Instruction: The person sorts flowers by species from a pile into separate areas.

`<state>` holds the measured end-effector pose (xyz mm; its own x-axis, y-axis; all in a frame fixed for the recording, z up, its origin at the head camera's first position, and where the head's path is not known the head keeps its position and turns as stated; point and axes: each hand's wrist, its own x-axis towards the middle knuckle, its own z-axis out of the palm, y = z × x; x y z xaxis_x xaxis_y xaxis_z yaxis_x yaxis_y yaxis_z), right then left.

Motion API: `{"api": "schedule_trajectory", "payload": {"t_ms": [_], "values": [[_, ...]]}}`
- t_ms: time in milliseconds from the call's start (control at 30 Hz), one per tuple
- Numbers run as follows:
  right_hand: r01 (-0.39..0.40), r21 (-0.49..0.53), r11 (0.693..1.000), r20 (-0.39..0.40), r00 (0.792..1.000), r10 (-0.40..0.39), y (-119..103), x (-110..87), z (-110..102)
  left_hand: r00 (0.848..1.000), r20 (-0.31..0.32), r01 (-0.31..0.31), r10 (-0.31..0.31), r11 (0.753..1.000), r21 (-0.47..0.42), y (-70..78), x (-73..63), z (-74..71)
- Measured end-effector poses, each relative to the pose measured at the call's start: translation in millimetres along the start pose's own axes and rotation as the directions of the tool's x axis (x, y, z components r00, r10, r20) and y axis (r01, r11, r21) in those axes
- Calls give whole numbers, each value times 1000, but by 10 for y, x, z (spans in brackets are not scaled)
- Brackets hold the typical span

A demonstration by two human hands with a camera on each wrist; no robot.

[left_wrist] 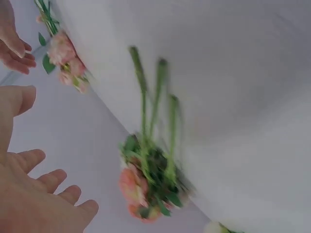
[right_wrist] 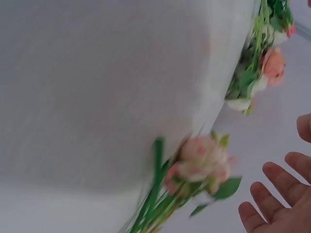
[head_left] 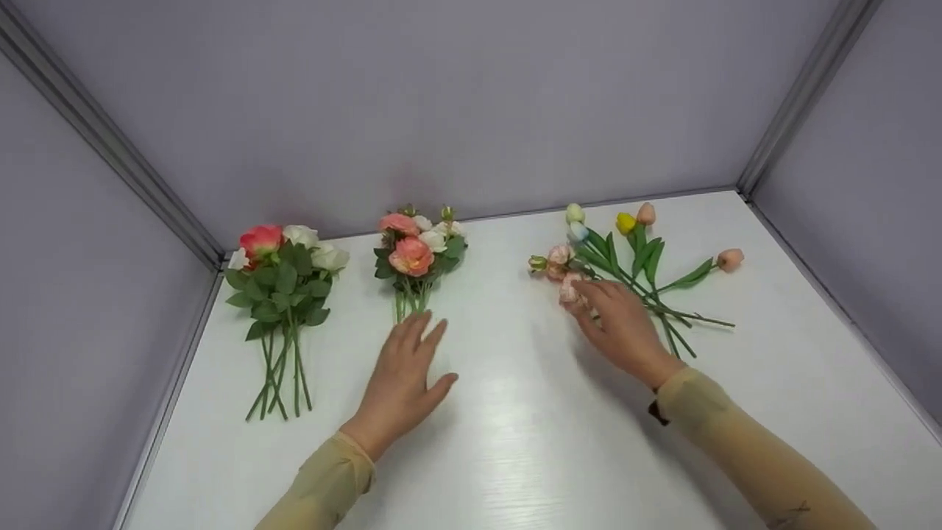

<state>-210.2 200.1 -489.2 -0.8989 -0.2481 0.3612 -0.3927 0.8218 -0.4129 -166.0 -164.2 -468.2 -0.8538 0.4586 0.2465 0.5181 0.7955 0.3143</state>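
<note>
My left hand (head_left: 401, 379), fingers straight and spread, hovers over the stem ends of a small bunch of coral and white artificial flowers (head_left: 412, 256). In the left wrist view its palm (left_wrist: 39, 189) holds nothing, and the bunch's green stems (left_wrist: 144, 102) lie apart from it. My right hand (head_left: 624, 327) is beside pale pink flowers (head_left: 561, 256), partly covering their lower part and stems. Its fingers (right_wrist: 279, 182) look loosely extended in the right wrist view, with the pink blooms (right_wrist: 201, 158) away from them.
Loose tulips, among them a yellow one (head_left: 625, 223) and a peach one (head_left: 730, 260), lie with crossed stems at the right. A larger bunch of red and white roses (head_left: 285, 276) lies at the left. Grey panels (head_left: 471, 110) enclose the white table (head_left: 508, 442).
</note>
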Motion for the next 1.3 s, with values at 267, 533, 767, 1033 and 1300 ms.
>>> {"api": "schedule_trajectory", "payload": {"t_ms": [267,533,767,1033,1300], "values": [[-224,-133,965,50,971,232,859,-470,-574,930,220,-314,296,948,51,731,231,364],[-227,-167,959,125,960,249,1218,-765,-713,862,320,-434,394,899,60,1241,389,724],[-209,-190,959,131,963,236,1237,-741,-728,846,330,-450,420,893,17,1433,456,830],[-186,-252,950,153,962,228,1275,-741,-779,840,343,-442,421,897,-19,1445,451,843],[-195,-283,939,150,958,244,1427,-846,-858,840,344,-434,418,900,-36,1406,437,865]]}}
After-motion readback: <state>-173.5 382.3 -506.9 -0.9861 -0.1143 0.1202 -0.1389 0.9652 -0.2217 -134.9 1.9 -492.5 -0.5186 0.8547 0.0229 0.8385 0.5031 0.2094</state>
